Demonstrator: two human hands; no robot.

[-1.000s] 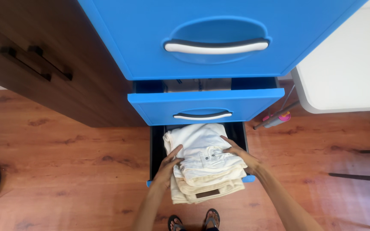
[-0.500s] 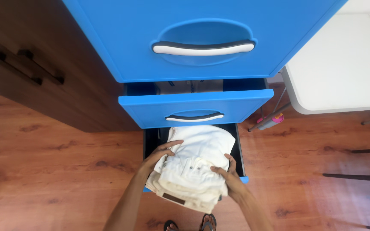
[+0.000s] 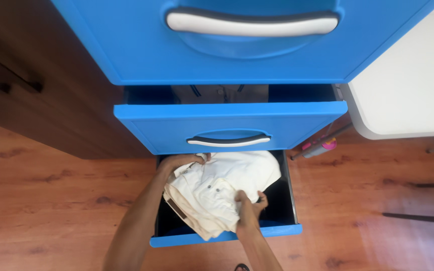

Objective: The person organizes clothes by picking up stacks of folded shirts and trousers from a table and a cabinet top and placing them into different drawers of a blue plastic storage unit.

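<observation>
Folded cream trousers (image 3: 217, 193) sit in the open bottom drawer (image 3: 227, 235), long axis diagonal. Left hand (image 3: 177, 163) grips the far-left corner, right hand (image 3: 247, 211) grips the near-right edge; both touch.

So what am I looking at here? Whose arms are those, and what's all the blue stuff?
The camera sits on a person's head and looks down, so the arms are that person's own. The blue stuff is a cabinet with drawers. The bottom drawer is pulled out, and the one above it is partly open. The left hand and right hand both grip a folded stack of cream-white clothes inside the bottom drawer. Around it are a wooden floor, a dark wood cupboard and a white table.
</observation>
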